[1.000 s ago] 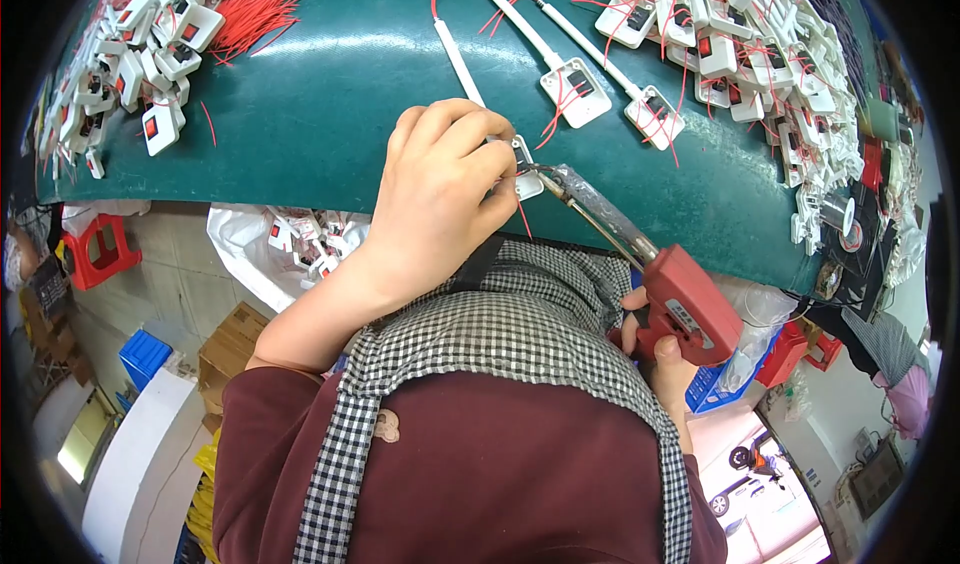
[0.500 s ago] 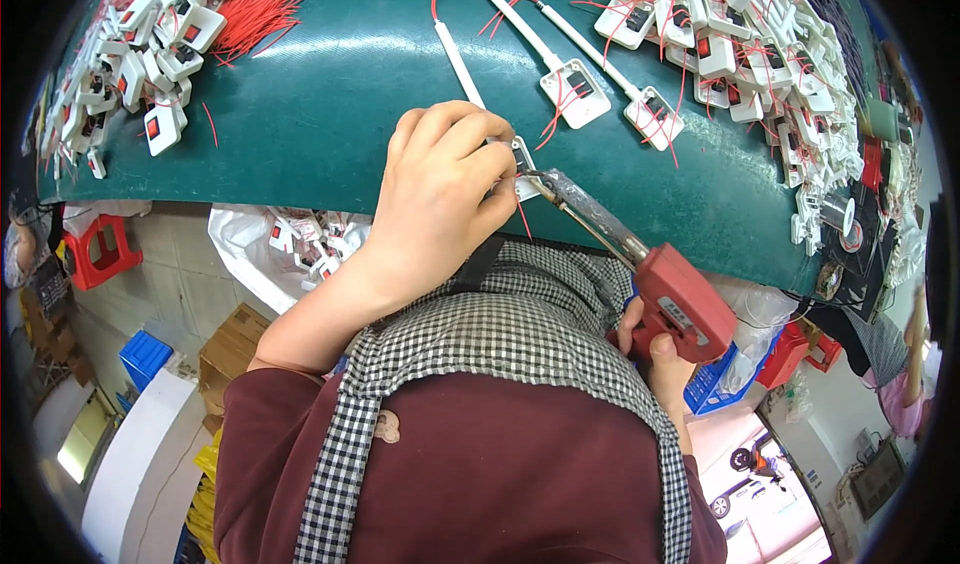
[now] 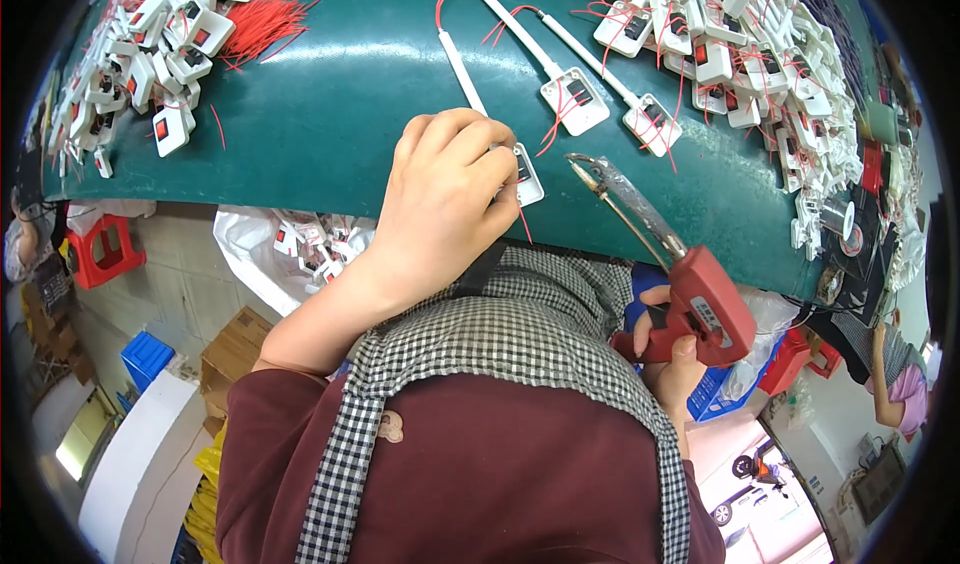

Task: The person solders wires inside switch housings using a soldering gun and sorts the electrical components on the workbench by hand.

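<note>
My left hand (image 3: 445, 189) is closed around a white switch housing (image 3: 531, 190) near the table's front edge. Its fingers cover much of the housing; a red wire pokes out below, and a white stem (image 3: 460, 72) runs away from it to the far side. Lower right, my right hand (image 3: 678, 369) grips a red soldering gun (image 3: 715, 309) by its handle. The gun's metal tip points up and left, apart from the housing. Just beyond it lie two more white switch housings (image 3: 592, 114) with stems and red wires, their black switch backs facing up.
Piles of white switch pieces (image 3: 140, 74) rise at the left and right (image 3: 745, 49) of the green table (image 3: 330, 114). A bundle of red wires (image 3: 262, 26) lies by the left pile. A solder spool (image 3: 846, 220) stands far right; a white bag (image 3: 255, 254) hangs below the front edge.
My right hand has drawn the soldering gun down and right, taking its tip off the housing. My left hand stays closed on the housing, almost in the same place.
</note>
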`<state>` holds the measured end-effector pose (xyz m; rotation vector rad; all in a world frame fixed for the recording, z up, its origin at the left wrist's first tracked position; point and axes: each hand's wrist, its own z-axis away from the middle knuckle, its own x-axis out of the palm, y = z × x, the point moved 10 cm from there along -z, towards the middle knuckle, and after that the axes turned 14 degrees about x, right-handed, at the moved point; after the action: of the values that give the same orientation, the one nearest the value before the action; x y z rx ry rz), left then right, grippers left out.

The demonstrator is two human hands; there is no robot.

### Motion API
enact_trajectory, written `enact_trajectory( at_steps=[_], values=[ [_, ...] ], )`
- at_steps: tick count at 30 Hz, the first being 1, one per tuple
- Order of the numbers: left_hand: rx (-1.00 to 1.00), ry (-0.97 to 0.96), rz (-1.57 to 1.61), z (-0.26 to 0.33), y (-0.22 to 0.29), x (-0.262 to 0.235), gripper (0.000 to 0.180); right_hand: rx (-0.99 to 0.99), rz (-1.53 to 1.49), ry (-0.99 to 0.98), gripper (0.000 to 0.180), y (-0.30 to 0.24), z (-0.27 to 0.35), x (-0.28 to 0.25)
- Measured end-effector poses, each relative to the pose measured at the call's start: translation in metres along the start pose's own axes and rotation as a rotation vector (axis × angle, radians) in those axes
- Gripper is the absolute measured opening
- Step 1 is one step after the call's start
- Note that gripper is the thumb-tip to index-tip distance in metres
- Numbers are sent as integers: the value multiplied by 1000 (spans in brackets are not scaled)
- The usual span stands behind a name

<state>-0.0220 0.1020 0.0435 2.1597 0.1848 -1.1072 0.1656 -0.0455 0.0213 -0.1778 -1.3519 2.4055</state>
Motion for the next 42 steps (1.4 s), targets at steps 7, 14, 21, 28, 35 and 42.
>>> enact_trajectory(
  at_steps=[7,14,21,28,35,42],
  values=[
    [4,-129,-20,-5,6,-1,33,-74,-33,39,71,-9,0,-9],
    [-2,-205,-23,1,8,7,65,-253,-112,55,65,-25,-1,-21],
    [176,-123,315,-48,17,-2,60,-393,-371,87,54,-43,5,-59],
    [524,-337,-181,-72,-15,25,37,-381,-424,159,48,-29,12,-71],
    [589,-284,-42,-95,18,45,25,-374,-512,196,39,-30,11,-86],
    [510,-317,-197,-105,27,67,40,-332,-612,138,37,-31,8,-98]
  ],
)
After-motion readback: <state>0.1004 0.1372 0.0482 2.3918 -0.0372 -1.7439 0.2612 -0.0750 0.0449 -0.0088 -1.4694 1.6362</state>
